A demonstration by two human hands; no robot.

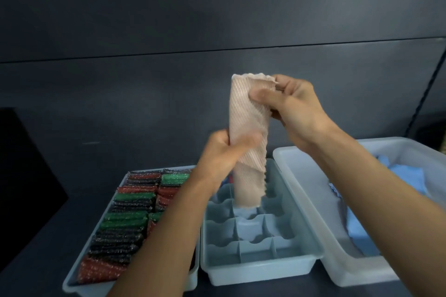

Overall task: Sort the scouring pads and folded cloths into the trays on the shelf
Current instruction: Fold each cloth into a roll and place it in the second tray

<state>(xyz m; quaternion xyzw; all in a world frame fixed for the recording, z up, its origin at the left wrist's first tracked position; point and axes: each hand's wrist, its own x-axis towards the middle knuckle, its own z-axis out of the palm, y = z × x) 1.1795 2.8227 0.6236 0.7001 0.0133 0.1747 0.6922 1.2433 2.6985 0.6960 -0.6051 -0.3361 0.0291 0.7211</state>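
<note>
A pale pink waffle-textured cloth (248, 113) hangs upright as a long folded strip above the middle tray. My right hand (289, 108) pinches its top end. My left hand (224, 152) grips it lower down, around the middle. The cloth's bottom end dips into a cell of the divided blue-grey tray (260, 270). To the left, a tray (72, 284) holds rows of red, green and black glittery scouring pads (123, 224). My left forearm covers part of that tray's right side.
A larger translucent bin (313, 212) at the right holds loose light blue cloths (405, 176). All three containers stand on a dark shelf with a dark back wall. A black block sits at the far left.
</note>
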